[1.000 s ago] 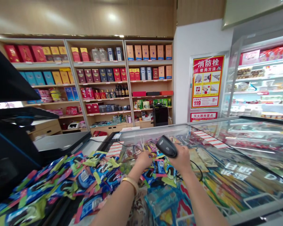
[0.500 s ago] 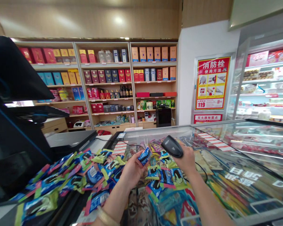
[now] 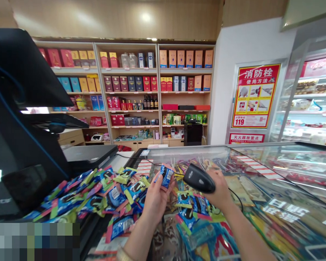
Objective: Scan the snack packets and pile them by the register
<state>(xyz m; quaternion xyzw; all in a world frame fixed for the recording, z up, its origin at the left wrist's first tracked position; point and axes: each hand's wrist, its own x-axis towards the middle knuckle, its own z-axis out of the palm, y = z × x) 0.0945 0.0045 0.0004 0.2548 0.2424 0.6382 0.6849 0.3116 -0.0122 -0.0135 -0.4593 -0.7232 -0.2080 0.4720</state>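
Observation:
In my left hand (image 3: 158, 195) is a small blue snack packet (image 3: 167, 176), pinched by its edges with a printed barcode facing up. My right hand (image 3: 219, 186) is wrapped round a black barcode scanner (image 3: 199, 178), whose head points left at the packet, a short way apart from it. A dark cable trails from the scanner behind my right wrist. Left of my hands lies a large heap of similar blue, pink and green packets (image 3: 115, 195). Between my forearms, a smaller group of the same packets (image 3: 188, 217) rests on the glass top.
A glass-topped freezer (image 3: 260, 174) with bagged goods inside spans the front and right. At the left stand a black checkout terminal (image 3: 24, 137) and a dark flat scale (image 3: 91, 154). Shelves of boxed bottles (image 3: 130, 83) and a red poster (image 3: 256, 96) are behind.
My left hand has turned the packet so its barcode now shows. The scanner has tilted and levelled toward it. The whole view has shifted slightly left.

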